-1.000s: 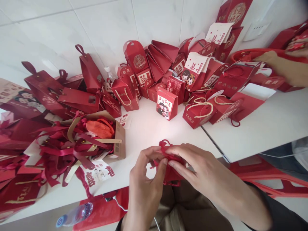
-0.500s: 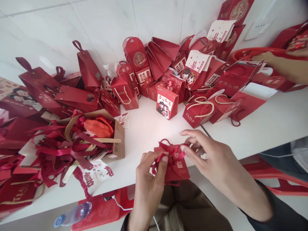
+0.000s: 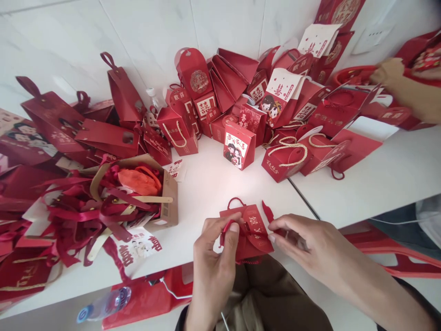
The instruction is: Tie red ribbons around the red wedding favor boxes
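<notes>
A small red gift box (image 3: 250,248) with gold characters and a rounded flap lies at the table's front edge, a thin cord loop (image 3: 236,200) at its far side. My left hand (image 3: 214,257) is closed at the box's left side, with thumb and forefinger pinched on a red ribbon. My right hand (image 3: 306,241) is closed just right of the box, its fingertips pinching the same ribbon, whose loose tail (image 3: 267,211) sticks up past them. The ribbon runs across the flap between my hands. My fingers hide part of the box's left end.
Several red gift boxes (image 3: 241,142) stand along the tiled wall. On the left, a cardboard box (image 3: 170,197) overflows with ribbons and straps beside a printed card (image 3: 138,248). A water bottle (image 3: 106,303) lies on a red stool below. Another person's arm (image 3: 409,92) reaches in at right.
My right hand has moved down and right, drawing the ribbon across the flap, so the bunched ribbon over the box now lies straighter. My left hand stays nearly in place.
</notes>
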The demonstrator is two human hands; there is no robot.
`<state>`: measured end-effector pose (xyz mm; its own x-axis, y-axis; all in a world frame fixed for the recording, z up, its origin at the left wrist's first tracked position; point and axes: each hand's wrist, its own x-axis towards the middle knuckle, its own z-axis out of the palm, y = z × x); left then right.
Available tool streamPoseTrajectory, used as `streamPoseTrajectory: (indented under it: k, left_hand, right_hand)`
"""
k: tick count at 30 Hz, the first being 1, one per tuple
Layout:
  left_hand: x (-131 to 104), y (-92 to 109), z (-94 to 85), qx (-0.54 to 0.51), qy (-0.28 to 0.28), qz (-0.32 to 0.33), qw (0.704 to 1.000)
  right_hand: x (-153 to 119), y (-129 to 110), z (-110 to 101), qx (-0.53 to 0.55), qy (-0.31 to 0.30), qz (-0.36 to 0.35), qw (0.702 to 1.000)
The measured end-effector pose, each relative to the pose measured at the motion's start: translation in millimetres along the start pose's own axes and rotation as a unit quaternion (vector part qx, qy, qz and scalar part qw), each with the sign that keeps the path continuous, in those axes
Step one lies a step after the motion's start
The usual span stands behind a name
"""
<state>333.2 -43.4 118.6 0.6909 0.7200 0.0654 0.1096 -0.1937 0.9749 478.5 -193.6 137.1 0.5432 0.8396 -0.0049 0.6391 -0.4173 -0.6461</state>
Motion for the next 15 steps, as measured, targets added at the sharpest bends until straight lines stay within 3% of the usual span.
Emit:
streamPoseTrajectory:
  k: [8, 11, 15]
  left_hand:
    - [4.6, 3.5, -3.2, 0.058, -0.004, 0.045, 0.997]
    - [4.3, 7.3, 0.3, 0.002, -0.031, 0.025, 0.999]
    - [5.1, 10.2, 3.8, -0.107, -0.017, -0.027, 0.994]
  right_hand:
    - [11.2, -18.0, -8.9, 0.077, -0.008, -0.032, 0.997]
    - [19.6, -30.1, -6.4, 0.123, -0.029, -0.068, 0.99]
    - [28.4, -39.5, -1.1, 0.149, -0.031, -0.093, 0.984]
